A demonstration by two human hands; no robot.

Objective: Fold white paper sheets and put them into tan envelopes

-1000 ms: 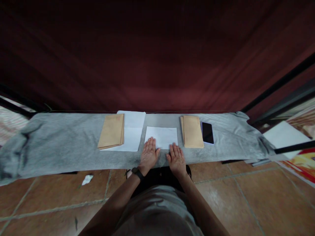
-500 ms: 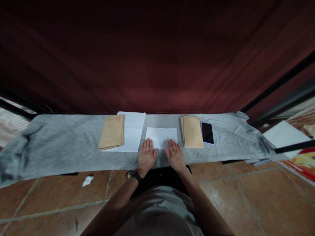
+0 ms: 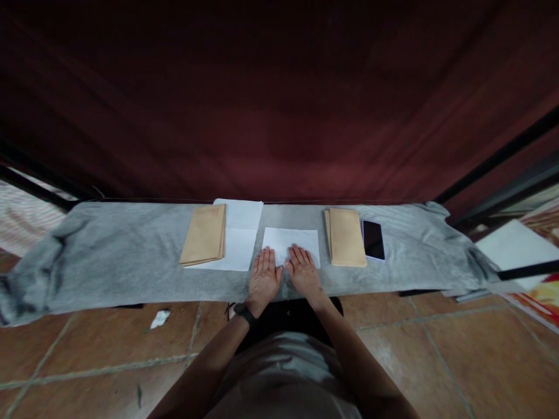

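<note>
A white sheet of paper (image 3: 291,237), which looks folded, lies flat in front of me on the grey cloth. My left hand (image 3: 264,276) rests on its near left corner, fingers stretched out and holding nothing. On the near edge, right of the middle, my right hand (image 3: 303,270) lies flat with its fingers extended. Left of this paper are larger white sheets (image 3: 242,238), partly covered by a stack of brown envelopes (image 3: 204,234). Another small stack of brown envelopes (image 3: 347,237) is to the right of my right hand.
A phone (image 3: 373,240) with a dark screen lies beside the right-hand envelopes. Grey cloth (image 3: 126,250) covers the long narrow table. Behind it hangs a dark red curtain (image 3: 279,145). Black metal bars (image 3: 530,271) stand at the right. A crumpled white scrap (image 3: 160,318) is on the tiled floor.
My right hand has slid left along the paper, nearer my left hand. My left hand stays at the left corner. The whole view has shifted slightly.
</note>
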